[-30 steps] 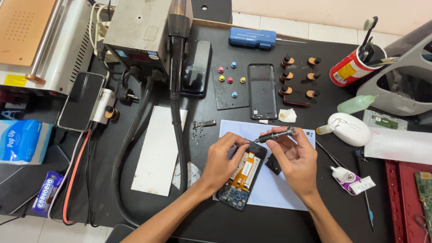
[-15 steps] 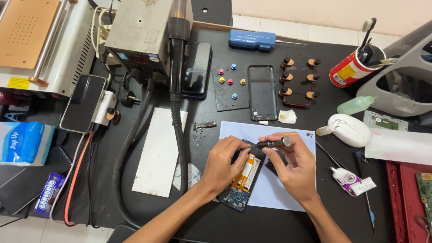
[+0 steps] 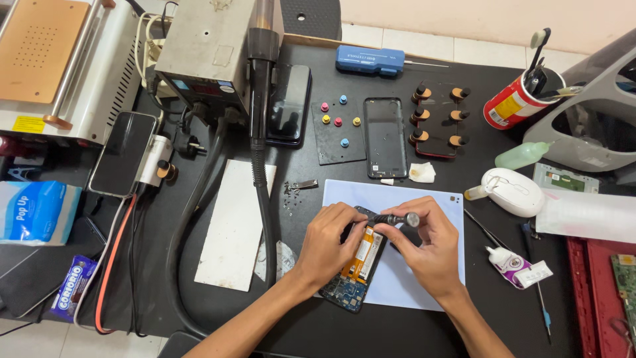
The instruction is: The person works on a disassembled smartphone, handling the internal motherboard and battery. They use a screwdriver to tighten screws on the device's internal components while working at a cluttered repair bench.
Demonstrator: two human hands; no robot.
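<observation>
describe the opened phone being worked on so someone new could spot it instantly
Start at the pale blue mat on the black table, near its front edge. The opened phone lies at the mat's left side, between the left hand and right hand, which holds a dark screwdriver. Unlike the closed black phones further back, its orange and blue insides are exposed.

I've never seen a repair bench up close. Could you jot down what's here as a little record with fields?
Setting: black table crowded with tools
Left hand: rests on the opened phone
Right hand: grips a screwdriver over the phone
Under the phone: pale blue mat
Behind it: phone back cover, pad with coloured pegs
Left side: hot-air station, white plate
Right side: red can of brushes, white mouse
</observation>
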